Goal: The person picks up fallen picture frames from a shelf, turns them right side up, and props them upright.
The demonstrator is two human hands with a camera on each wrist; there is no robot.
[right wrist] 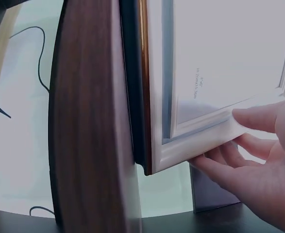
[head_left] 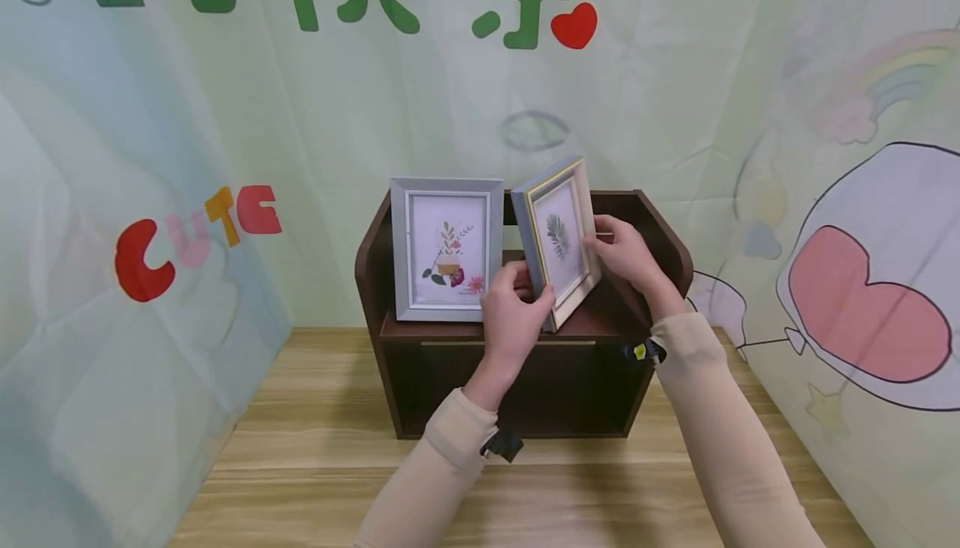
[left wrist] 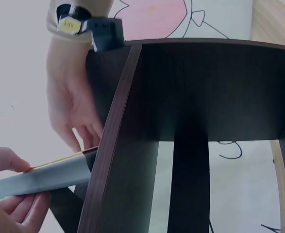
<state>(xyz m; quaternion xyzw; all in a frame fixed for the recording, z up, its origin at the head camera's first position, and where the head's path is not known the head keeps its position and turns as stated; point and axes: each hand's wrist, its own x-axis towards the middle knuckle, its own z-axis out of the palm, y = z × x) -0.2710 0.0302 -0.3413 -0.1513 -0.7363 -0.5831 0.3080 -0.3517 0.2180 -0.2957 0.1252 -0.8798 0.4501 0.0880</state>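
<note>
A cream picture frame with a gold inner line and a green leaf print (head_left: pixel 558 235) stands turned at an angle on the upper shelf of a dark brown rack (head_left: pixel 420 329). On its left edge, my left hand (head_left: pixel 513 310) pinches it between thumb and fingers. My right hand (head_left: pixel 626 254) grips the opposite edge, thumb in front and fingers behind, as the right wrist view also shows for the cream frame (right wrist: pixel 195 141). Left of it, a grey picture frame (head_left: pixel 401 256) with a flower print leans upright on the same shelf, close to my left hand.
Below the shelf, the rack has an open lower compartment (head_left: pixel 517 385). It stands on a wood-grain table (head_left: pixel 315 448) against a printed cloth backdrop (head_left: pixel 322 114). Cloth also hangs along the left and right sides.
</note>
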